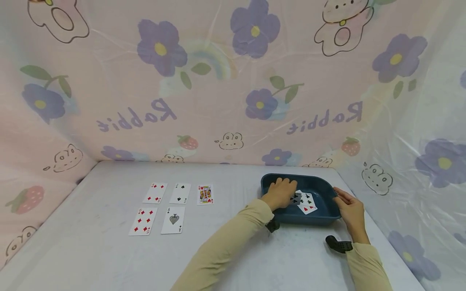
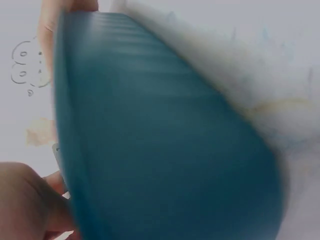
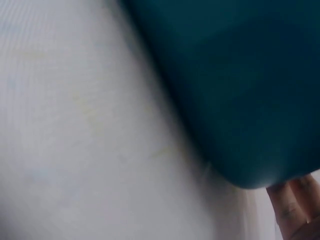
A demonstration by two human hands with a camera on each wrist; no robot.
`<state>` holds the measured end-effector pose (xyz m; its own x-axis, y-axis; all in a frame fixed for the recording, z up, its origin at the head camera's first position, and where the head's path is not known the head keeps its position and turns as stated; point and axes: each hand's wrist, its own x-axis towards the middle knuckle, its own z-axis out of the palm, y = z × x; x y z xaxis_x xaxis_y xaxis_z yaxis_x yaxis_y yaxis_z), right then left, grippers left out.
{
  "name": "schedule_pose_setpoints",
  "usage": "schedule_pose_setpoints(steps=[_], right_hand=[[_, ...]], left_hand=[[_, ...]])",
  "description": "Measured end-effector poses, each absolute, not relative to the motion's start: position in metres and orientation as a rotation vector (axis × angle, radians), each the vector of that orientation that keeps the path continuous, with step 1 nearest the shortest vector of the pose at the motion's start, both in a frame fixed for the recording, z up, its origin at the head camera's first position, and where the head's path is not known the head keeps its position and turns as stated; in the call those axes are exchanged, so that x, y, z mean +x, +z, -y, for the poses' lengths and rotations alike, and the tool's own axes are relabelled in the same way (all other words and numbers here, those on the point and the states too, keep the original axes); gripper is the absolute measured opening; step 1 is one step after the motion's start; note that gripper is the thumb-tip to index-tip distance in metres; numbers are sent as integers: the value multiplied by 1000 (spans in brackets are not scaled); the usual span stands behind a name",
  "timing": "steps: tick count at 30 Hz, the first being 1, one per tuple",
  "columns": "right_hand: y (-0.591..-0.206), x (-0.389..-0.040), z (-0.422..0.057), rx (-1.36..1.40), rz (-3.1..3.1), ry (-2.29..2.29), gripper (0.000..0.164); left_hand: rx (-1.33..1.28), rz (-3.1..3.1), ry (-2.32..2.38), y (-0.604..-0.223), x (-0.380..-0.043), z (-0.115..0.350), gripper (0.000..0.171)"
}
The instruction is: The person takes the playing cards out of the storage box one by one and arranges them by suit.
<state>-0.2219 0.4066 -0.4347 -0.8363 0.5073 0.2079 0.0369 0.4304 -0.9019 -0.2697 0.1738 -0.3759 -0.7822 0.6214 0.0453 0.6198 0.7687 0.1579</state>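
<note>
The left hand (image 1: 280, 193) reaches into the blue tray (image 1: 306, 220) by the playing cards (image 1: 308, 201), fingers bent, but I can't tell if it pinches one. The right hand (image 1: 351, 209) holds the tray's right edge. The tray sits on the white table (image 1: 291, 258), right of five more cards (image 1: 174, 220).

Dark blue-green tray (image 1: 306, 219): sits flat on the white table (image 1: 109, 258), open side up; has smooth walls, a thin rim and rounded corners. Playing cards (image 1: 307, 200): lie face up on the tray floor, loosely overlapping, white with black pips and red hearts. Shaded card (image 1: 295, 199): shows black pips at the pile's left, partly covered.
</note>
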Motion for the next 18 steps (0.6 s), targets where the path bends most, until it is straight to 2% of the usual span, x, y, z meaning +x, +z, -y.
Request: schedule_pose_setpoints(steps=[18], right_hand=[[-436, -222, -407, -452, 2222, 1395, 39]], left_hand=[[1070, -2873, 628, -362, -266, -158, 36]])
